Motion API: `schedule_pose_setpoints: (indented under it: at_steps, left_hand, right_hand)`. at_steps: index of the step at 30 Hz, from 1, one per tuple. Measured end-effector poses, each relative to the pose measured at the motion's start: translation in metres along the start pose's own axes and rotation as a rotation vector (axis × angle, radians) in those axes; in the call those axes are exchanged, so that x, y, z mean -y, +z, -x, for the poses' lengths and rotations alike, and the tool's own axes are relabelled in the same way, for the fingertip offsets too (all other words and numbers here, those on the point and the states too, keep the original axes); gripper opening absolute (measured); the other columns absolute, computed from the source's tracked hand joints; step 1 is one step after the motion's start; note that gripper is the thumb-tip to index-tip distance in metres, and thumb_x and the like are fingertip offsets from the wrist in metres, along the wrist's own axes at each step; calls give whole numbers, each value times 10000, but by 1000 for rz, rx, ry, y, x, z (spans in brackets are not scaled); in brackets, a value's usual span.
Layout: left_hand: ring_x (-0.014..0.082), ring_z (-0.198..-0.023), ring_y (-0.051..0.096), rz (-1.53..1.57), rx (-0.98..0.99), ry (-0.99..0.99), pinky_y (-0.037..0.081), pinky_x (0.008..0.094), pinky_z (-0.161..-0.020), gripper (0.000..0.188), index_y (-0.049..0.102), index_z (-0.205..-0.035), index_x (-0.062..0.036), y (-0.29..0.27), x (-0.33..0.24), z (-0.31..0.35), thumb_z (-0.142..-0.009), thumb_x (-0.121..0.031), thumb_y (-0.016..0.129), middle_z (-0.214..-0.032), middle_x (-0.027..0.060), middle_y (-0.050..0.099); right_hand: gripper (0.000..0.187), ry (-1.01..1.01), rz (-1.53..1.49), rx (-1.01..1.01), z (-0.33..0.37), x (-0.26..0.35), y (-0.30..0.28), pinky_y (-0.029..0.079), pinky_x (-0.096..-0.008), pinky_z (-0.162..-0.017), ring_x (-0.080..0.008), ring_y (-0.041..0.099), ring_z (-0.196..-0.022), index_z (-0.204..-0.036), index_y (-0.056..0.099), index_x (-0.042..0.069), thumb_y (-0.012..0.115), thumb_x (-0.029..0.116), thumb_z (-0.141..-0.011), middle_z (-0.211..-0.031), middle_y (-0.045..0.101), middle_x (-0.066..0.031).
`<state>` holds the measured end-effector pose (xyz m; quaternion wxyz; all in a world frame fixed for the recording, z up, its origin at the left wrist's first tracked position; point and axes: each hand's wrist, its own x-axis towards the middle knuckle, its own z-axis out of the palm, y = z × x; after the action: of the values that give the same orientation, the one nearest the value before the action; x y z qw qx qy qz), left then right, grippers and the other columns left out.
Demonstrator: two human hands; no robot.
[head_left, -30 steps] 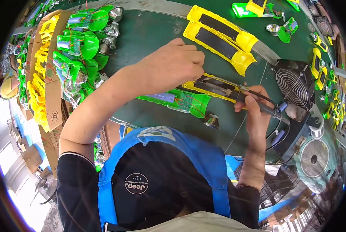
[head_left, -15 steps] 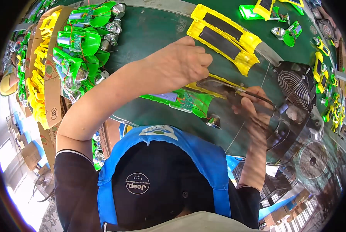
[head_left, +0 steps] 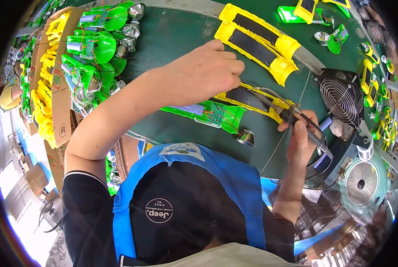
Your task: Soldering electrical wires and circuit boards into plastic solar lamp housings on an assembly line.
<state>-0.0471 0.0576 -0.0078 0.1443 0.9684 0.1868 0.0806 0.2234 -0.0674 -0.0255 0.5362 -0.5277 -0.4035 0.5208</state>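
In my right hand (head_left: 300,130) is a soldering iron (head_left: 290,116), its thin metal tip reaching left over a yellow casing half (head_left: 275,114) with a dark panel. My left hand (head_left: 210,73) is closed above that casing's left end; whatever its fingers pinch is hidden beneath them. Just below lies a green casing half (head_left: 231,119) carrying a battery, a small circuit board and red wires. A shiny reflector cup (head_left: 246,138) sits at its right end. My left wrist covers part of the green piece. Beyond my left hand, two yellow casing halves (head_left: 284,67) lie side by side.
Green lamp assemblies (head_left: 102,46) are piled at the left beside a cardboard box (head_left: 62,95) of yellow parts. A square black fan (head_left: 339,100) stands right of my right hand. More green and yellow lamp parts (head_left: 337,39) lie at the far right.
My right hand has shifted slightly right and toward me with the soldering iron, which now shows sharply instead of blurred. My left hand stays almost where it was.
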Motion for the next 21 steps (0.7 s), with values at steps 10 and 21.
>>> schedule_pose_setpoints:
  at_steps: [10,21]
  left_hand:
    - [174,-849,536,7,-9,13,376,315,-803,29,607,-769,-96,1,-2,-3,-767,-123,598,-859,19,513]
    - [170,-859,538,-20,31,-2,375,317,-813,38,602,-754,-80,-3,-2,-2,-771,-111,590,-843,30,517]
  right_hand:
    - [163,88,-2,5,3,6,16,551,-281,-654,-163,659,-677,-993,560,-35,640,44,-875,-803,668,-122]
    - [235,138,146,75,-3,7,23,509,-271,-588,-163,619,-628,-1006,553,-38,655,135,-884,-794,649,-117]
